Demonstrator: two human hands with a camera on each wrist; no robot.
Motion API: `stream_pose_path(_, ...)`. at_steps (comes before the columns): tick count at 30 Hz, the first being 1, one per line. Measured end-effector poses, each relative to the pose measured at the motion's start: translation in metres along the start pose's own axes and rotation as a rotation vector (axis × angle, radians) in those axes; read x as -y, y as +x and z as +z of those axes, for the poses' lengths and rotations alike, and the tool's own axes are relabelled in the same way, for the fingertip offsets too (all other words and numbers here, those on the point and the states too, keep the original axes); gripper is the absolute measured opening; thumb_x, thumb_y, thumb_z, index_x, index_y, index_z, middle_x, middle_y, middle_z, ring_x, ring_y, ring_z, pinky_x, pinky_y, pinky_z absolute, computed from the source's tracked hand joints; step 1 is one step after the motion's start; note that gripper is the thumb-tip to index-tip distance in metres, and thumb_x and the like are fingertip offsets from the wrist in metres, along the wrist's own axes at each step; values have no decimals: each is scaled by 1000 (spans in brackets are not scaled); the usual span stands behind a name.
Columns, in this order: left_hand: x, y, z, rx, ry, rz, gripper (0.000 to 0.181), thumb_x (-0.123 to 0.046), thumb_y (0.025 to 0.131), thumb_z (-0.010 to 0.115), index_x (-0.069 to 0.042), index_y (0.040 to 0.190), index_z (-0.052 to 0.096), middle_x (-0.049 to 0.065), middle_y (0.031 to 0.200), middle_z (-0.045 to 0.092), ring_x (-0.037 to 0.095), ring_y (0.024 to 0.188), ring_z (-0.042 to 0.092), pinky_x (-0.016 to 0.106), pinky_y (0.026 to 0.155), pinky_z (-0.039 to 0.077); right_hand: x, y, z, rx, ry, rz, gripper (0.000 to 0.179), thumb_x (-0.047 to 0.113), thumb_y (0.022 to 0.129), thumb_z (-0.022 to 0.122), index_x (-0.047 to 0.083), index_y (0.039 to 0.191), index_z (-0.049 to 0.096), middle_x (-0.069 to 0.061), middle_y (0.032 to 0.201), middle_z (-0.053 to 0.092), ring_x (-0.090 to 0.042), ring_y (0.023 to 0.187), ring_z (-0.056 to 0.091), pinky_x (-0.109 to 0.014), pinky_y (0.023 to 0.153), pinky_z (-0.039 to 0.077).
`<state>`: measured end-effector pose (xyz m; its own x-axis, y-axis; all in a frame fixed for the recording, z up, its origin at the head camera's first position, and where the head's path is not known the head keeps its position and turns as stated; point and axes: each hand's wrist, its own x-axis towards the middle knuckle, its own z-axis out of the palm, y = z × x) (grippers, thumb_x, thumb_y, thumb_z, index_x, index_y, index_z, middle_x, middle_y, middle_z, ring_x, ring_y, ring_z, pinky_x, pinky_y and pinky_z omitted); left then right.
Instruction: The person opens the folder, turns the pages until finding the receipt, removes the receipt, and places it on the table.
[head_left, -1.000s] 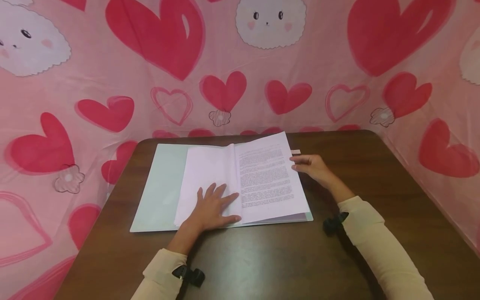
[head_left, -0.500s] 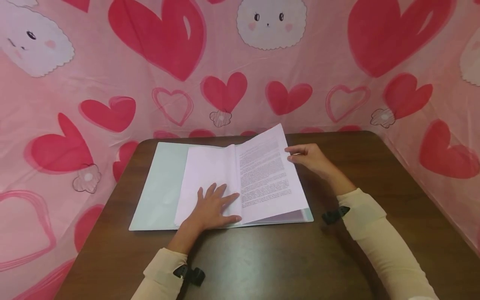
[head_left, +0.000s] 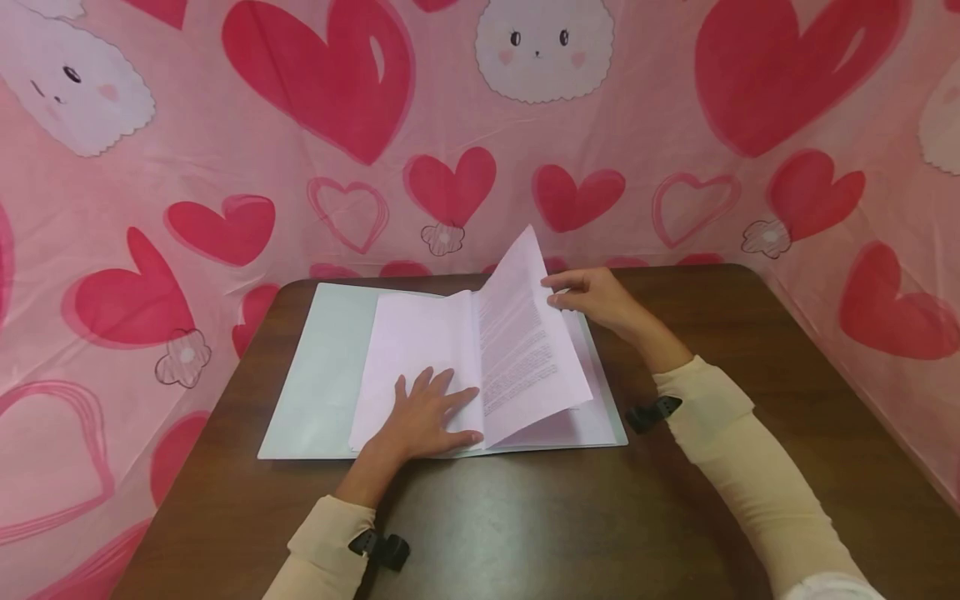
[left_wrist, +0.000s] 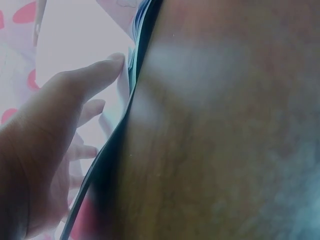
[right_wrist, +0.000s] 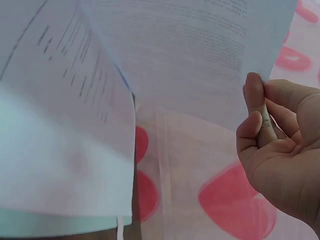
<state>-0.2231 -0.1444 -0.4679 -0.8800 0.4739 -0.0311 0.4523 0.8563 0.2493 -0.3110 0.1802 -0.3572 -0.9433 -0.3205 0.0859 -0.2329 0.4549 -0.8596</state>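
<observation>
A pale green folder [head_left: 322, 375] lies spread on the table with white sheets inside. On its left side, my left hand [head_left: 422, 417] rests with fingers spread over a blank white page [head_left: 420, 325], its thumb near the centre fold. My right hand [head_left: 600, 302] pinches the outer edge of a printed page [head_left: 517, 333] between thumb and fingers. That page stands tilted up from the right side, its far corner highest. Beneath it another sheet [head_left: 585, 425] shows. In the right wrist view the pinched page [right_wrist: 190, 60] hangs above the lower printed sheet [right_wrist: 65, 130].
The folder lies on a dark brown wooden table [head_left: 525, 525]. A pink cloth [head_left: 637, 125] with red hearts hangs behind and at both sides. Black straps with small devices sit at the left wrist [head_left: 382, 550] and the right wrist [head_left: 654, 413].
My right hand has moved left and up, lifting the printed page's edge higher and toward the fold. More of the sheet beneath shows. My left hand has stayed in place.
</observation>
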Motion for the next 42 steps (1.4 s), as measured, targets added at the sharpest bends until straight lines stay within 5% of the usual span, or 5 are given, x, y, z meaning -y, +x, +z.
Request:
stream_pose_path(13, -1, 8, -9, -73, -47, -10, 68, -68, 91, 56, -33, 149, 53, 8, 161, 44, 38, 154, 31, 76, 120, 16, 35, 18, 21, 38, -41, -60, 40, 16, 97, 68, 3, 134, 65, -21, 134, 66, -36, 112, 70, -50, 104, 55)
stream_pose_path(19, -17, 24, -31, -285, -394, 15, 52, -44, 100, 59, -19, 146, 57, 8, 152, 57, 32, 145, 49, 64, 121, 32, 43, 23, 29, 55, -43, -62, 40, 17, 96, 67, 4, 134, 66, -21, 135, 66, -37, 112, 69, -51, 103, 55)
stream_pose_path(25, -42, 43, -65, -359, -694, 113, 57, -33, 100, 61, -16, 153, 47, 7, 157, 51, 33, 137, 58, 53, 117, 43, 49, 23, 32, 61, -30, -52, 41, 18, 97, 67, 5, 136, 65, -20, 134, 66, -36, 113, 68, -50, 103, 56)
stream_pose_path(32, -61, 61, -87, -369, -657, 201, 59, -30, 100, 62, -16, 154, 45, 7, 157, 51, 30, 140, 55, 51, 113, 48, 50, 23, 33, 57, 16, -66, 38, 14, 97, 65, 3, 134, 66, -21, 131, 68, -34, 110, 68, -43, 98, 58)
stream_pose_path(42, -69, 65, -99, -293, -669, 79, 65, -34, 96, 67, -13, 154, 46, 12, 152, 55, 36, 133, 60, 51, 107, 53, 39, 20, 38, 76, 196, -114, 47, 8, 97, 63, 1, 143, 56, -25, 135, 65, -34, 120, 67, -46, 104, 55)
